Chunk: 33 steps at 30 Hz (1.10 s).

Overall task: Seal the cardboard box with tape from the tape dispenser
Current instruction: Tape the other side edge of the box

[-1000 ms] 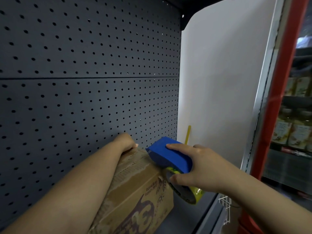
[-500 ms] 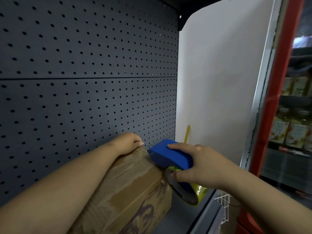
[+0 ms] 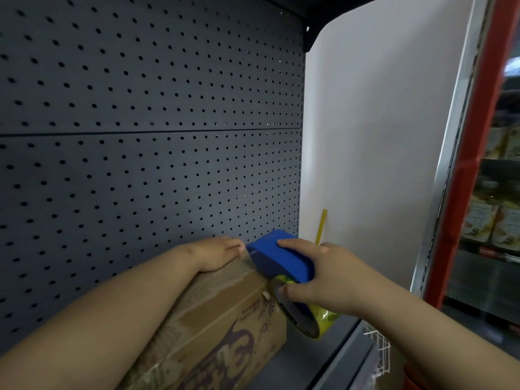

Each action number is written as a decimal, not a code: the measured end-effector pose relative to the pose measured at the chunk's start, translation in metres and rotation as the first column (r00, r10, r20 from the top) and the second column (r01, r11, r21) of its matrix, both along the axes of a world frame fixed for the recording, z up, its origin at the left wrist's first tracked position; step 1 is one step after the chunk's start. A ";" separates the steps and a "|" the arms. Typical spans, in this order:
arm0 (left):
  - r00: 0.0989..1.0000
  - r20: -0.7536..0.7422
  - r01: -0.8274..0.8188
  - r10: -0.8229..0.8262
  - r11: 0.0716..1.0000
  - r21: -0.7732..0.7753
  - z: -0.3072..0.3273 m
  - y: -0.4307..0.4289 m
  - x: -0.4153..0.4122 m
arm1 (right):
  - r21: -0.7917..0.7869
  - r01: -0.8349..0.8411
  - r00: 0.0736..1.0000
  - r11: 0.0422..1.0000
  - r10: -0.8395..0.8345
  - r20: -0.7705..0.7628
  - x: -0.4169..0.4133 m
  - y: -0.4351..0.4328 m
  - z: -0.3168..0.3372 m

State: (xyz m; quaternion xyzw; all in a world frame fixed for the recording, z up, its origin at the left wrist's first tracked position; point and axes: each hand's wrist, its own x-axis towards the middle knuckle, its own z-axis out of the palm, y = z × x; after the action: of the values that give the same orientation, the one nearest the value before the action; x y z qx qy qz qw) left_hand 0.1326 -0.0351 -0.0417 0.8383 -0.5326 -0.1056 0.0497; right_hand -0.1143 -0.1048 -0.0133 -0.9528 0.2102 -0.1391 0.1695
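A brown cardboard box with dark purple print lies on a grey shelf, its top showing torn paper where old tape came off. My left hand rests flat on the box's far top corner, fingers together. My right hand grips a blue tape dispenser loaded with a yellowish tape roll. The dispenser's front edge sits on the box's far right top edge, right beside my left fingertips.
A dark perforated back panel stands just behind the box. A white side panel with a yellow strip closes the right. A white wire rack hangs at the shelf edge. A red-framed glass door shows bottles beyond.
The dispenser has slid slightly left along the box top, closing the gap to my left fingertips. My left hand has shifted a little right on the box.
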 end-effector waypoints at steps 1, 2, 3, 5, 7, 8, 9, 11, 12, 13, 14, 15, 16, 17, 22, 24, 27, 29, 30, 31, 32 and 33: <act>0.999 0.051 0.009 -0.010 1.000 0.018 0.000 0.000 0.000 | 0.004 0.000 1.000 1.000 0.000 -0.003 0.000 0.000 0.000; 0.991 0.135 0.010 -0.015 0.999 0.036 0.000 0.000 0.000 | 0.006 0.000 1.000 1.000 0.000 -0.002 -0.001 0.000 0.000; 0.970 0.243 0.006 -0.016 0.999 0.044 0.001 0.000 -0.002 | 0.007 0.000 1.000 1.000 0.000 -0.001 -0.001 0.000 -0.001; 0.907 0.421 -0.008 0.014 1.000 -0.017 0.004 0.001 -0.011 | 0.004 0.003 1.000 1.000 -0.004 0.005 -0.001 0.001 -0.001; 0.920 0.390 0.020 0.041 0.988 -0.151 0.002 0.005 -0.019 | -0.001 0.008 1.000 1.000 -0.008 0.008 -0.003 0.001 0.000; 0.957 0.287 0.026 0.036 0.978 -0.209 0.000 0.007 -0.021 | 0.002 0.009 1.000 1.000 -0.009 0.006 -0.005 0.001 0.001; 0.987 0.161 0.013 0.027 0.971 -0.238 -0.002 0.010 -0.022 | 0.010 0.009 1.000 1.000 -0.009 0.002 -0.006 0.000 0.002; 0.995 -0.094 -0.051 0.032 0.979 -0.200 0.000 0.015 -0.025 | 0.019 0.005 1.000 1.000 -0.005 -0.002 -0.009 -0.001 0.002; 0.981 -0.190 -0.080 0.047 0.983 -0.166 0.002 0.016 -0.027 | 0.015 0.003 1.000 1.000 -0.003 -0.004 -0.010 0.000 0.001; 0.974 -0.221 -0.085 0.056 0.988 -0.127 0.004 0.015 -0.031 | 0.008 0.001 1.000 1.000 -0.001 -0.009 -0.010 0.001 0.000; 0.982 -0.178 -0.070 0.056 0.995 -0.072 0.004 0.014 -0.035 | 0.001 -0.001 1.000 1.000 0.001 -0.013 -0.011 0.002 -0.001; 0.994 -0.092 -0.057 0.056 0.998 -0.011 0.003 0.014 -0.039 | -0.006 -0.004 1.000 1.000 0.004 -0.016 -0.011 0.002 -0.002; 0.999 -0.009 -0.053 0.053 0.998 0.024 0.000 0.014 -0.040 | -0.011 -0.008 1.000 1.000 0.008 -0.015 -0.011 0.002 -0.003; 0.997 0.042 -0.060 0.059 0.998 0.032 -0.004 0.015 -0.041 | -0.011 -0.012 1.000 1.000 0.012 -0.012 -0.011 0.002 -0.004; 0.994 0.065 -0.085 0.084 0.996 0.009 -0.013 0.019 -0.038 | -0.005 -0.040 0.999 0.999 0.040 -0.003 -0.011 0.001 -0.009; 0.993 0.079 -0.092 0.091 0.996 0.009 -0.013 0.015 -0.039 | -0.021 -0.055 0.998 0.998 0.055 -0.016 -0.011 0.001 -0.009; 0.989 0.099 -0.116 0.113 0.993 0.020 -0.013 0.014 -0.039 | -0.060 -0.070 0.997 0.996 0.068 -0.042 -0.016 0.000 -0.008; 0.988 0.092 -0.125 0.122 0.992 0.031 -0.011 0.016 -0.040 | -0.061 -0.082 0.995 0.995 0.078 -0.057 -0.027 -0.002 -0.008; 0.988 0.096 -0.125 0.121 0.991 0.038 -0.009 0.016 -0.041 | -0.041 -0.090 0.995 0.995 0.087 -0.056 -0.035 -0.003 -0.009; 0.987 0.109 -0.125 0.119 0.991 0.045 -0.007 0.017 -0.042 | -0.020 -0.099 0.994 0.995 0.098 -0.050 -0.045 -0.005 -0.012; 0.985 0.124 -0.126 0.119 0.990 0.055 -0.005 0.016 -0.043 | -0.005 -0.109 0.993 0.994 0.109 -0.045 -0.055 -0.006 -0.015; 0.984 0.135 -0.130 0.120 0.990 0.063 -0.004 0.016 -0.045 | 0.002 -0.116 0.992 0.993 0.116 -0.044 -0.064 -0.007 -0.019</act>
State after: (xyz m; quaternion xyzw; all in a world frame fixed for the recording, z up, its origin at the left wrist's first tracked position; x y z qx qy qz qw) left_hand 0.0877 -0.0189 -0.0454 0.8764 -0.4769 -0.0663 -0.0089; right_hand -0.1783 -0.1114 -0.0319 -0.9662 0.1580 -0.1080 0.1725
